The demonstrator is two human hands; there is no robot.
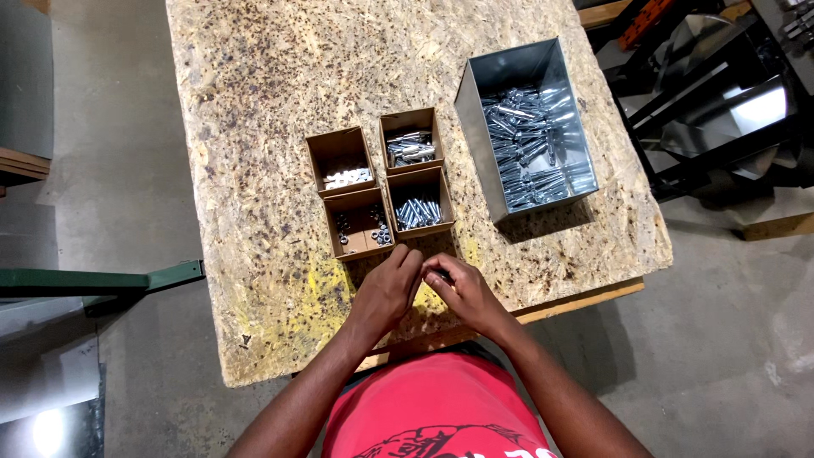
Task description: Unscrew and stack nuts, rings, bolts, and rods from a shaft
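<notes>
My left hand [388, 288] and my right hand [462, 291] meet at the near edge of a chipboard table [254, 127], fingertips pinched together around a small metal part [442, 275] that is mostly hidden. Just beyond my hands stand several small cardboard boxes: one with nuts [359, 224], one with short bolts [420, 203], one with silver fasteners [411, 140] and one with pale parts [341, 159]. A grey metal bin [530, 127] full of long bolts lies to the right.
The table ends close to my red shirt [432, 407]. A green metal beam [102, 280] sticks out at the left over the concrete floor. Black metal frames and shiny sheet metal [721, 102] crowd the upper right.
</notes>
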